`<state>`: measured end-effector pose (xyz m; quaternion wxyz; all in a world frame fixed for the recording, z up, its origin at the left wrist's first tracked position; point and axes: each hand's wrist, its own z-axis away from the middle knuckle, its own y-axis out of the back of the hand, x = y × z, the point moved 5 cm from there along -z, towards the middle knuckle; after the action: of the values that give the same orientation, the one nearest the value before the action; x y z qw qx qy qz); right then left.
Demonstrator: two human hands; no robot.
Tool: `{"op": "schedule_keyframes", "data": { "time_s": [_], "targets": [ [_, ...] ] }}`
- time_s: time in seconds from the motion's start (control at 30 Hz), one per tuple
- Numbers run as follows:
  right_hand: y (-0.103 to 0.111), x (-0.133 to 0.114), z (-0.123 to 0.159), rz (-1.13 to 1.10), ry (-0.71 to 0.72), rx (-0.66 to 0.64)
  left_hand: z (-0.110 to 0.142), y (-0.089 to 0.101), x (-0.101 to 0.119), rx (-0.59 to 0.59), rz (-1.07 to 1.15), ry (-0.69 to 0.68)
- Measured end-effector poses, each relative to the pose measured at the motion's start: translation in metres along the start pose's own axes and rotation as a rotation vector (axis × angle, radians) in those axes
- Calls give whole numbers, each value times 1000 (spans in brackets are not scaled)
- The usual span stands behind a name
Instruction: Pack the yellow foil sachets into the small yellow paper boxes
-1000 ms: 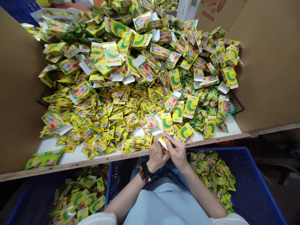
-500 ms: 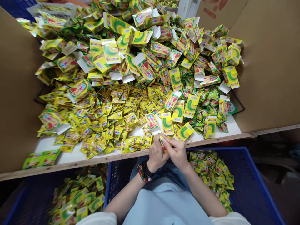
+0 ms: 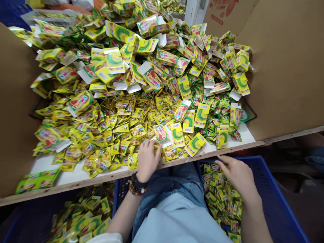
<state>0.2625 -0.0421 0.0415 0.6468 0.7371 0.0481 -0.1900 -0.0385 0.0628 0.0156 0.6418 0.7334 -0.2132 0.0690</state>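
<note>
My left hand [image 3: 148, 160] lies at the front edge of the table, fingers stretched over small yellow candy sachets [image 3: 133, 161]; I see nothing gripped in it. Just beyond its fingertips is a small yellow-and-green candy box [image 3: 162, 134] with a white flap. My right hand [image 3: 236, 173] hovers above the right blue crate [image 3: 272, 192], thumb and forefinger apart and no item visible in it. Many closed yellow boxes [image 3: 222, 192] fill that crate below the hand. More boxes [image 3: 177, 135] stand and lie along the table edge between my hands.
A big heap of open candy boxes [image 3: 152, 77] covers the back of the table, with green sachets [image 3: 199, 98] at the right. Cardboard walls [image 3: 286, 74] flank it. A left blue crate [image 3: 27, 212] holds more boxes. A green sachet strip [image 3: 37, 180] lies at the left corner.
My hands were together on a small box at the table edge and have separated. The right moved over the right crate without the box; the left moved left onto the yellow sachets.
</note>
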Motion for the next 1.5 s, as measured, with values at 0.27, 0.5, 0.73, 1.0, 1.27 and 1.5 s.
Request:
{"op": "schedule_keyframes", "data": {
  "time_s": [0.27,0.5,0.73,1.0,1.27,1.5],
  "targets": [
    [-44,-4,-124,-181,-73,184,-37,-19,-13,-284,-316,68],
    [-58,9,-151,-364,-141,230,-42,-4,-31,-204,-172,132],
    [-22,12,-128,-568,-79,518,-27,34,-35,249,414,323],
    [3,-78,-80,-799,259,474,-15,-20,36,-384,1233,319],
    [-27,-106,-72,-863,323,212,-1,-23,52,-530,1511,327],
    [-48,-109,-57,-1188,-4,-267,2,-19,54,-517,1269,159]
  ]
}}
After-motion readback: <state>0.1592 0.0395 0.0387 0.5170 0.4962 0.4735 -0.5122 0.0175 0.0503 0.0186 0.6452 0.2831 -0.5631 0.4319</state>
